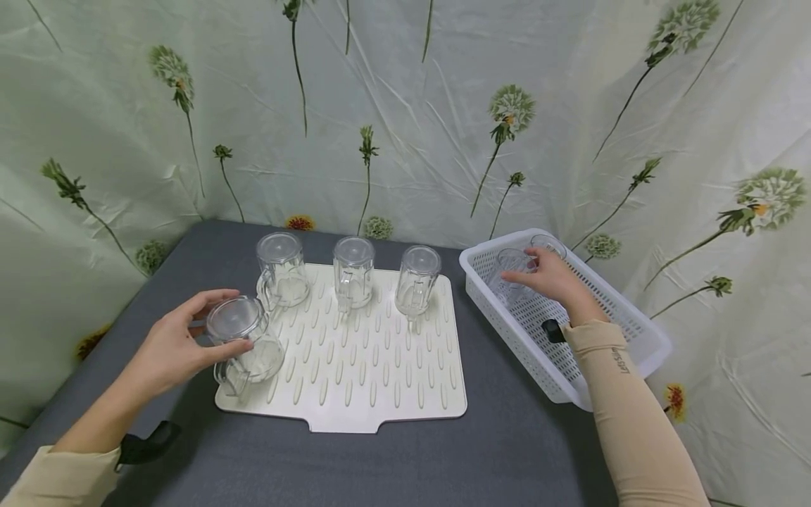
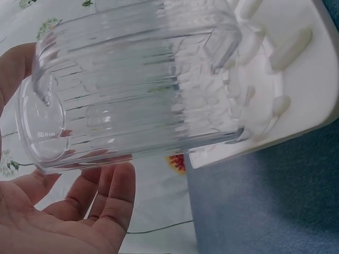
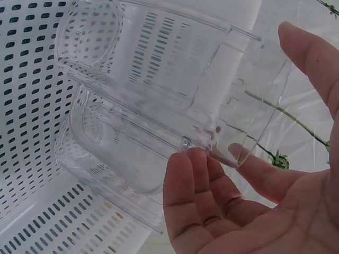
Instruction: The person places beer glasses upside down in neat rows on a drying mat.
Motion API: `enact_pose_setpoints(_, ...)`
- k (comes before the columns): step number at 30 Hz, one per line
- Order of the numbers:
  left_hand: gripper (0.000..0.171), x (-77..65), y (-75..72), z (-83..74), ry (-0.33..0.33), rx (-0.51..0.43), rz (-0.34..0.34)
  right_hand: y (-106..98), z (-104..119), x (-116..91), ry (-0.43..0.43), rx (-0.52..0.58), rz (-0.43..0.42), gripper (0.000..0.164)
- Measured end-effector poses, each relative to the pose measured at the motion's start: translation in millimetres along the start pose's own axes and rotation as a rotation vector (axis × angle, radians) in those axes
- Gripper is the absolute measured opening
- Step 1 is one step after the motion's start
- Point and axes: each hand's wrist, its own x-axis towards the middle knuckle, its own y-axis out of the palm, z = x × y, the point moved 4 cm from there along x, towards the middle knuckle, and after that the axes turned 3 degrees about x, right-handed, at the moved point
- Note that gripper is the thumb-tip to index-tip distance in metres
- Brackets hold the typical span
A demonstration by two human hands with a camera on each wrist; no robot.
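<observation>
Sleeves, beige, two: right sleeve (image 1: 640, 422), left sleeve (image 1: 70, 479), at the near side of the table (image 1: 405, 472).
Left hand (image 1: 174, 345): thumb and fingers curved round the base of a glass mug (image 1: 236, 320). Mug colourless, transparent, walls ribbed lengthwise, inverted, handle toward the viewer; located at the near left corner of a white tray (image 1: 380, 384). Full contact of rim with tray: cannot tell.
Mugs, similar, three (image 1: 353, 274): inverted in a row along the tray's far edge.
Right hand (image 1: 557, 278): inside a white perforated basket (image 1: 513, 338), thumb and fingers spread about the end of a second mug (image 1: 514, 262); gripping or only touching, cannot tell.
Edges and room: tray rounded at corners, tabbed in front; raised oblong ribs run from the row to the front edge. Grey tabletop runs between tray and basket, and before both.
</observation>
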Motion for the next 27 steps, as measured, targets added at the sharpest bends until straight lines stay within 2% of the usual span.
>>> enact_pose_setpoints(12,0.084,-2.9,1.7,2.8,-0.029,-0.001,-0.054,2,-3,1,0.032,0.009,-0.025,0.099)
enact_pose_setpoints(17,0.084,-1.6,1.5,1.5,-0.035,-0.002,-0.052,1,-6,-2,0.037,0.023,-0.034,0.101)
enact_pose_setpoints(27,0.087,-1.3,1.6,-2.6,0.038,0.057,-0.066,0,-10,-7,-0.002,0.021,-0.05,0.098)
